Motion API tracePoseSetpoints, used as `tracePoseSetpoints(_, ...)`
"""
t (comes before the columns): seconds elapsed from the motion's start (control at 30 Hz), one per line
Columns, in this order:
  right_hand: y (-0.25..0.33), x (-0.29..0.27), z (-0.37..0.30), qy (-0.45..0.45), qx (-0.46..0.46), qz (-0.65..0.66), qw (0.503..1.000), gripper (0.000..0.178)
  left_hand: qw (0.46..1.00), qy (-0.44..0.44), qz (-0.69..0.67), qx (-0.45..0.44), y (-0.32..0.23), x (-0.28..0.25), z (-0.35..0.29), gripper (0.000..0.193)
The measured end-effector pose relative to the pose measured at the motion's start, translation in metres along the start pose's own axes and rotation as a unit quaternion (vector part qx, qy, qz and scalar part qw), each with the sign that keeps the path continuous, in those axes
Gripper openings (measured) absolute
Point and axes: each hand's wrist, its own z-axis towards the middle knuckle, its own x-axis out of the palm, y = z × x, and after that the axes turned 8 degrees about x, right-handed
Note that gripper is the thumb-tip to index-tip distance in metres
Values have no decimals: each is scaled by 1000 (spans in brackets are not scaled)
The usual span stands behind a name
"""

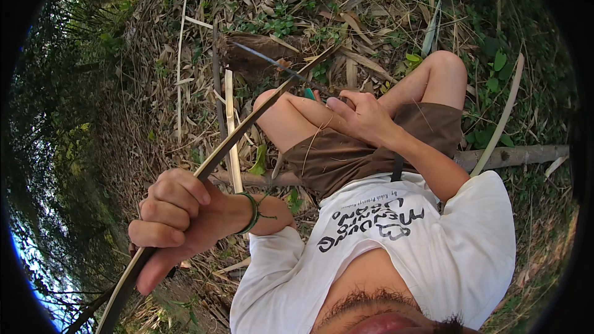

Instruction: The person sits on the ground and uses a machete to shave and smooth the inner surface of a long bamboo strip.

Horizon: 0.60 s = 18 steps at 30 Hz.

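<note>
My left hand (176, 219), a green cord bracelet on its wrist, is closed around a long thin bamboo strip (247, 124). The strip runs from the lower left edge up past my knees into the leaf litter. My right hand (365, 117) rests on my bare knees and grips a knife by its teal handle (309, 93). The knife's slim dark blade (269, 62) points up and left and crosses the strip near its far end. I sit on the ground in brown shorts (346, 154) and a white printed shirt (433, 241).
Dry bamboo leaves, split pale bamboo pieces (232, 130) and green weeds cover the ground around me. A thick grey stem (513, 156) lies on the right behind my leg. Dense bushes and a patch of sky fill the left rim.
</note>
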Motion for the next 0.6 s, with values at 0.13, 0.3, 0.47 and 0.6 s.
tracePoseSetpoints(0.13, -13, -13, 21, 26, 75, -21, 997, 60, 999, 49, 13, 5, 1, 1, 3, 67)
tracePoseSetpoints(0.3, 47, -18, -23, 114, -151, 8, 982, 47, 997, 70, -23, 8, 6, 3, 1, 60)
tracePoseSetpoints(0.47, 0, -7, 4, 76, -5, 46, 996, 42, 1000, 21, 20, 5, 4, 2, -2, 59)
tracePoseSetpoints(0.6, 49, -15, -18, 69, -62, -39, 995, 56, 999, -12, 37, 6, 0, -7, -5, 59)
